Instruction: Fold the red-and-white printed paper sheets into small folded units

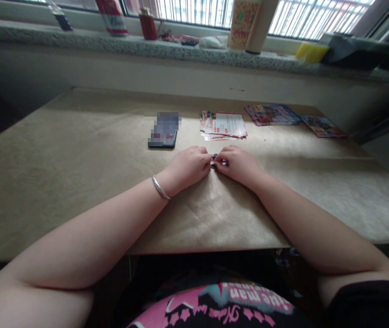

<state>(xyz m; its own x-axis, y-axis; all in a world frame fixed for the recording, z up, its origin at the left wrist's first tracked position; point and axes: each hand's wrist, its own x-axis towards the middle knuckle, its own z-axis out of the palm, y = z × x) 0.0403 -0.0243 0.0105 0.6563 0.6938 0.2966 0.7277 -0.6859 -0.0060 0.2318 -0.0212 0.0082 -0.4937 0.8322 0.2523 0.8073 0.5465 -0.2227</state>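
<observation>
My left hand (192, 164) and my right hand (235, 163) meet over the middle of the table. Both are closed, fingertips pinching a small dark and pale piece (213, 160) between them. Most of that piece is covered by my fingers, and its kind is too small to make out. Just beyond my hands lies a loose stack of white and red printed cards (229, 124). Two tiny dark pieces (211, 115) sit at the stack's upper left. To the left of the cards is a dark phone (163, 132), its screen blurred out.
A fanned pile of colourful cards (272, 114) and another printed bundle (323, 126) rest at the back right of the table (78, 164). Along the granite windowsill (173, 51) stand a red lighter-shaped container (147, 25), a patterned box (242, 23), a tan bottle (261, 27) and a yellow block (311, 52).
</observation>
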